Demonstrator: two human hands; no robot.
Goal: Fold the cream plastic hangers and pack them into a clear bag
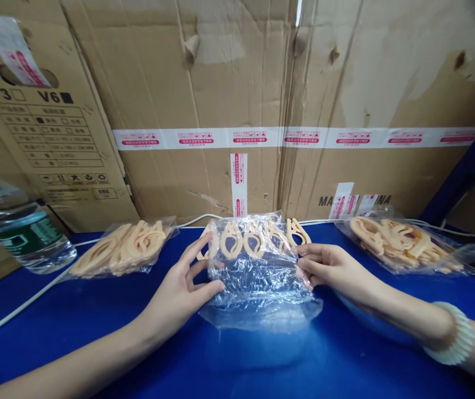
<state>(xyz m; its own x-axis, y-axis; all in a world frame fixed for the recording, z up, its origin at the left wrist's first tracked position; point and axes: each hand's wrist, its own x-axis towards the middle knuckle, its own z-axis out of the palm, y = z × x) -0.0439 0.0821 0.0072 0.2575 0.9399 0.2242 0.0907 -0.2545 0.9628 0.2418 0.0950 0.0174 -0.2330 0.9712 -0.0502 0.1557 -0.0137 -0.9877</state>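
A clear plastic bag (258, 282) lies in front of me on the blue surface, its loose end towards me. A row of several beige plastic pieces with teardrop-shaped openings (254, 238) stands at its far end, partly under the film; the outer ones stick out at the sides. My left hand (190, 277) grips the bag's left edge, thumb near the front and fingers curled by the leftmost piece. At the right edge, my right hand (320, 263) pinches the film close to the rightmost piece (297, 233). Some fingertips are hidden.
Filled bags of similar beige pieces lie at left (121, 249) and right (403, 241). A water bottle (21, 227) stands far left, near a white cable (25, 307). Taped cardboard boxes (221, 100) wall off the back of the blue surface (262, 366).
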